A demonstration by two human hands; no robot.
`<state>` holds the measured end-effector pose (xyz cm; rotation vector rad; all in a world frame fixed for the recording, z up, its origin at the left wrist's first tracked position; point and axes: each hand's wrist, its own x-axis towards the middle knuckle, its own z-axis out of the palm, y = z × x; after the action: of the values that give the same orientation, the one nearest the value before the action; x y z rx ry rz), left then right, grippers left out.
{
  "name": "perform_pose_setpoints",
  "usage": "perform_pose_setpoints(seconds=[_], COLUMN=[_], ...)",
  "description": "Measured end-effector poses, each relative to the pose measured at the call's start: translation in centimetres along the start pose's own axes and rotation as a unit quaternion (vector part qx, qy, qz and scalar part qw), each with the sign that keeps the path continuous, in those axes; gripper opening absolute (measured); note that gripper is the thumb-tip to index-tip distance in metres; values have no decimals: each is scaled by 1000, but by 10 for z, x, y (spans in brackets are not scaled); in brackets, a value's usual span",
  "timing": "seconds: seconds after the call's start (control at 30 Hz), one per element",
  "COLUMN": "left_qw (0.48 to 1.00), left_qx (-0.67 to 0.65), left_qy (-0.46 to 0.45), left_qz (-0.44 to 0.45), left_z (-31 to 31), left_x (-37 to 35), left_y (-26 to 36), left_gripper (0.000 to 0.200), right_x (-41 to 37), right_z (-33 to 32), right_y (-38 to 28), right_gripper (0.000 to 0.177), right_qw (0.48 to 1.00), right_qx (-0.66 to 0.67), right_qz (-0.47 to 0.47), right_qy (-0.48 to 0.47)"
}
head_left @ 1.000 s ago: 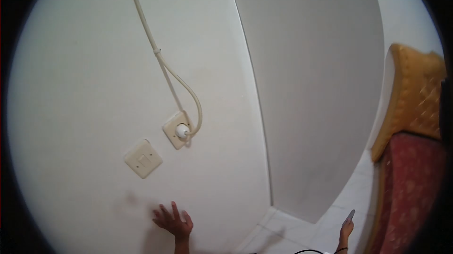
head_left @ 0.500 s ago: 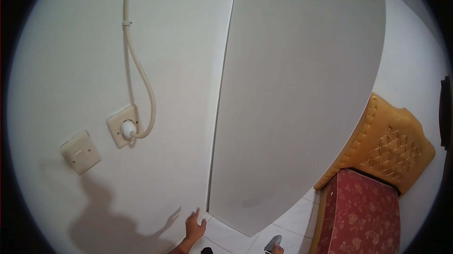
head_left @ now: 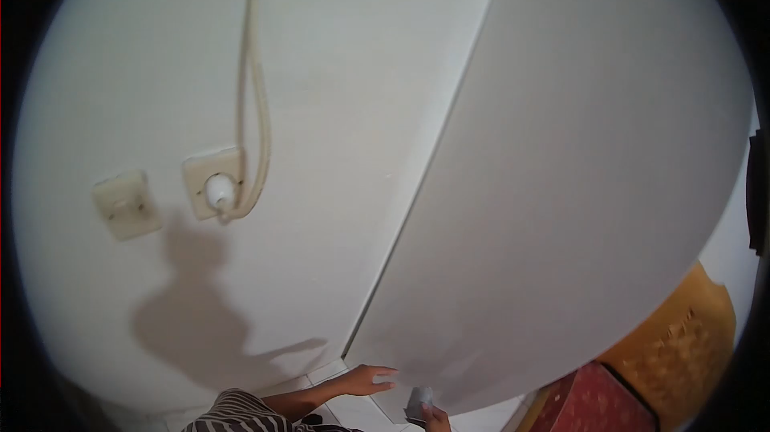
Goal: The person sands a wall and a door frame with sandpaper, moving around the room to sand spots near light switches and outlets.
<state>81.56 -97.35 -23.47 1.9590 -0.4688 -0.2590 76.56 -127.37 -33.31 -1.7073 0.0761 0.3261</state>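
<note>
My left hand (head_left: 370,380) is at the bottom centre, near the lower corner of a tall white panel (head_left: 545,175). Its fingers are apart, pointing right, with nothing in them. To its right, my right hand (head_left: 435,417) holds a small grey flat object (head_left: 418,401) between thumb and fingers, in front of the panel's lower part. Whether that object touches the panel cannot be made out. A striped sleeve (head_left: 237,412) shows at the left arm.
On the white wall (head_left: 337,111) at left are a switch (head_left: 127,205) and a socket (head_left: 198,183) with a white plug (head_left: 220,190) and hanging cable (head_left: 263,103). A yellow headboard (head_left: 682,344) and red mattress (head_left: 593,404) stand lower right. White floor tiles (head_left: 357,412) show below.
The view has tilted and moved closer to the panel. My left hand has swung to the right, its fingers now pointing sideways. My right hand has come nearer to it with the grey object.
</note>
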Motion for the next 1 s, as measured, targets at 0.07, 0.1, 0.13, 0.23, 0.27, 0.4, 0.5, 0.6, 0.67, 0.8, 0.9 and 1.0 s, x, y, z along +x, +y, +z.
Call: perform_pose_setpoints(seconds=[0.07, 0.1, 0.13, 0.23, 0.27, 0.4, 0.5, 0.6, 0.67, 0.8, 0.9, 1.0], left_qw=[999, 998, 996, 972, 958, 885, 661, 493, 436, 400, 386, 361], left_qx=[-35, -25, -17, -88, -94, 104, 286, 478, 519, 560, 588, 595], left_qy=[30, 49, 73, 194, 238, 426, 673, 713, 721, 708, 681, 686], left_qz=[-16, -27, -40, -103, -130, -156, -167, -140, -142, -159, -201, -215], left_z=[14, 21, 30, 62, 76, 75, -9, -114, -169, -260, -293, -303], left_x=[-9, -16, -21, -46, -58, -114, -189, -268, -311, -353, -377, -390], left_y=[8, 4, -2, 4, 6, 21, 64, 164, 209, 259, 277, 278], left_gripper=[54, 53, 51, 49, 49, 48, 67, 76, 78, 77, 77, 77], right_x=[39, 52, 62, 88, 78, 89, 82, 72, 49, 43, 25, -23], right_z=[1, 4, 6, 2, 11, 24, 27, 42, 55, 79, 102, 142], right_y=[38, 32, 21, -14, -24, -89, -111, -116, -119, -80, -83, -165], right_gripper=[47, 44, 41, 33, 30, 29, 46, 45, 43, 45, 47, 53], right_qw=[997, 993, 985, 943, 940, 829, 868, 900, 914, 929, 942, 950], right_qx=[-27, -52, -79, -121, -127, -230, -229, -108, -24, -2, 3, 42], right_qz=[-47, -55, -65, -21, -68, -146, -132, -80, -49, -41, -51, -58], right_qy=[-48, -92, -140, -310, -308, -489, -421, -414, -402, -367, -332, -303])
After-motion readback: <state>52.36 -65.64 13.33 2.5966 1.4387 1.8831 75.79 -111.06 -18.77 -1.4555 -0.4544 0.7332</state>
